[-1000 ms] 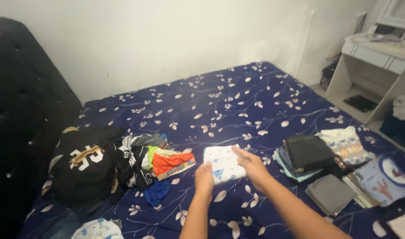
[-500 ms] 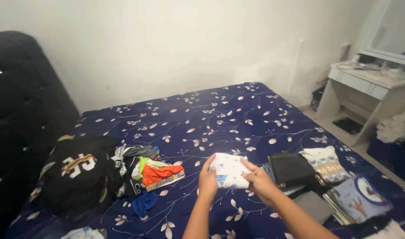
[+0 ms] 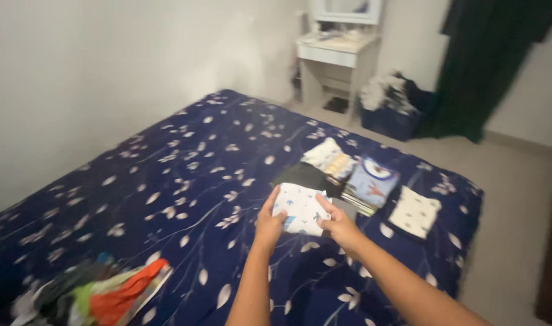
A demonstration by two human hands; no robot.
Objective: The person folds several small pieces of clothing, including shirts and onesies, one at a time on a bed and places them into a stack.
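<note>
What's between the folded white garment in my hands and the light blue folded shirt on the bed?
Head view: only a dark folded garment lies between the white folded garment and the light blue shirt.

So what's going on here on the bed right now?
A person holds a folded white garment with both hands, the left hand on its left edge and the right hand on its right, above a dark blue leaf-print bed. Just beyond it lie folded stacks near the bed's far corner. An unfolded pile of colourful clothes sits at the lower left. A white desk stands by the wall.
</note>
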